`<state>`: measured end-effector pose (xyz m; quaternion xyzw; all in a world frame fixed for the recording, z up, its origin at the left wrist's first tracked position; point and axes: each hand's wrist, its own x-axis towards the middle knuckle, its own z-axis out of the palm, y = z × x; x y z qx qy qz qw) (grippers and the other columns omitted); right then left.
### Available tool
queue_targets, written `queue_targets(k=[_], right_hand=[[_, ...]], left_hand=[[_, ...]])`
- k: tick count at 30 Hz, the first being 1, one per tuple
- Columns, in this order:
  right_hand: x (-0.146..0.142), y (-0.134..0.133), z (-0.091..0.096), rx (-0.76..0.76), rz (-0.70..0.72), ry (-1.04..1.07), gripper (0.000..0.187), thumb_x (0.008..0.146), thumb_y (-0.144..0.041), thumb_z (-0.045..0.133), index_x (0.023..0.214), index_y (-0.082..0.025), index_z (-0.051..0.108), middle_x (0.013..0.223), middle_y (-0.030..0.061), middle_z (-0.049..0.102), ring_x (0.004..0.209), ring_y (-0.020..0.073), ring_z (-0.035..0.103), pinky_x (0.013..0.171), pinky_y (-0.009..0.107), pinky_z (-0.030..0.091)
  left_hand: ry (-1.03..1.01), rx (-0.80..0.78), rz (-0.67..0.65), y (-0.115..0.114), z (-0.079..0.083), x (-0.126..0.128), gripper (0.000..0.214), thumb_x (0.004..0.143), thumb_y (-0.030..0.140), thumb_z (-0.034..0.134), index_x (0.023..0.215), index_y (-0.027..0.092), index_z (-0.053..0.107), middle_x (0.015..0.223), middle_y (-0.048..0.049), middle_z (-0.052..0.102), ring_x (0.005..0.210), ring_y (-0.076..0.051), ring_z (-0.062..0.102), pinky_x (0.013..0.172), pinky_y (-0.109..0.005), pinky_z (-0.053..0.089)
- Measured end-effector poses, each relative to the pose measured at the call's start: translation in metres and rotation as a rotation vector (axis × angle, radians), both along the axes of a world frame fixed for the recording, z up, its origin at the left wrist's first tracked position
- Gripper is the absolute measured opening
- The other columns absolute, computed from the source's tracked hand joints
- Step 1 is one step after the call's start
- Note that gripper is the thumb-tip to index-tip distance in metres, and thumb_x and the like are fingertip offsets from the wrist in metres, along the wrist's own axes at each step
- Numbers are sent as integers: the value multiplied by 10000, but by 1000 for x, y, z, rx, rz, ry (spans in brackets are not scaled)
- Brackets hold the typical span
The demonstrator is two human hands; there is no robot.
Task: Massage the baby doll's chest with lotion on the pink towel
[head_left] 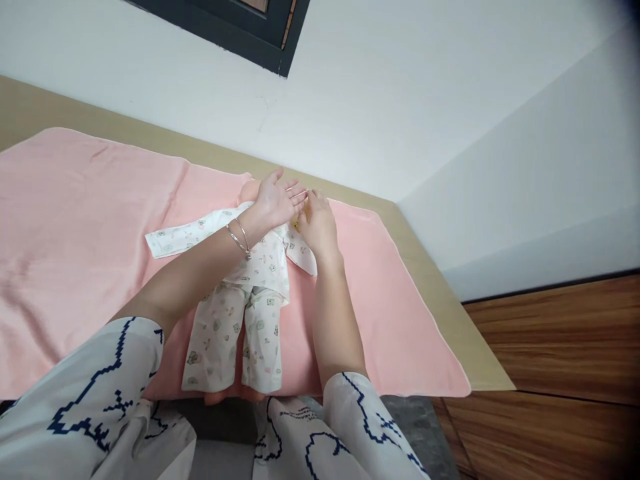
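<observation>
A baby doll (247, 192) lies on its back on a pink blanket (90, 253), dressed in a white printed top (260, 257) and matching trousers (235, 340). My left hand (275, 199), with two bangles at the wrist, rests over the doll's head and neck with its fingers stretched out. My right hand (317, 223) lies palm down by the doll's shoulder, its fingers together on the top's collar and sleeve. The doll's face is hidden by my hands. One sleeve spreads out to the left.
The blanket covers a beige mattress (450, 313) set against a white wall (400, 100). A dark window frame (240, 33) hangs above. Wooden floor (560, 373) lies to the right. My patterned white sleeves fill the bottom of the view.
</observation>
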<state>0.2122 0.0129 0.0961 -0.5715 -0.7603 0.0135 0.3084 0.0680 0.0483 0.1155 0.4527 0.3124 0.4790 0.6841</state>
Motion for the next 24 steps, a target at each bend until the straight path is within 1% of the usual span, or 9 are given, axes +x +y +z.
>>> queue_targets(k=[2,4,7,10,13,15,17,20,24], right_hand=[[0,-2,2,31,1,-39,573,882,-158,408,1441,-57,481,1502,194,519,1450,287,426,1227,521,357],[0,-3,3,45,-8,-33,558,878,-151,406,1419,-57,502,1466,194,545,1412,284,457,1204,501,390],[1,-2,2,56,-20,-18,535,880,-157,411,1395,-65,524,1460,194,548,1405,287,460,1198,506,395],[0,-1,-1,67,-29,-32,539,891,-163,404,1412,-71,502,1485,195,528,1425,297,440,1200,529,382],[-1,-2,-3,90,-29,-66,547,897,-174,421,1436,-97,480,1491,183,522,1415,304,448,1183,533,394],[-4,-4,-3,106,-34,-86,536,906,-201,441,1433,-114,485,1476,181,530,1387,313,467,1160,531,411],[-6,-5,-3,119,-48,-96,527,909,-215,447,1426,-123,492,1472,180,532,1376,324,471,1154,539,409],[-9,-5,-3,112,-74,-116,542,893,-199,443,1429,-131,486,1495,165,517,1395,336,447,1162,566,391],[-8,-5,-3,89,-111,-156,555,890,-200,437,1432,-90,483,1513,187,500,1409,361,429,1161,591,375]], left_hand=[[-40,-23,-12,0,2,0,779,970,582,25,1363,158,547,1254,-201,681,1276,-257,642,1038,-467,532],[-53,-20,-37,-2,4,-2,750,973,564,38,1332,171,566,1207,-189,706,1262,-259,653,1047,-480,524],[-85,-46,-27,-12,7,-7,700,975,528,81,1290,173,595,1260,-172,696,1276,-242,645,1074,-453,519],[-97,-117,-14,-38,13,-15,532,958,450,251,1193,188,650,1254,-154,710,1266,-253,652,1090,-448,519],[-60,-209,-109,-73,21,-31,390,890,388,425,1075,172,691,1168,-172,745,1195,-323,690,1090,-515,520],[-55,-217,-158,-95,28,-43,340,843,365,492,1012,157,701,1174,-180,744,1184,-355,690,1088,-553,520],[-51,-209,-164,-110,34,-56,303,819,344,513,961,155,703,1172,-173,746,1184,-370,686,1084,-575,521],[-58,-207,-118,-124,42,-71,260,811,316,523,917,159,701,1161,-159,752,1170,-371,691,1085,-590,519],[-87,-199,-98,-132,48,-85,235,811,303,553,912,155,706,1169,-152,749,1131,-357,708,1096,-575,515]])
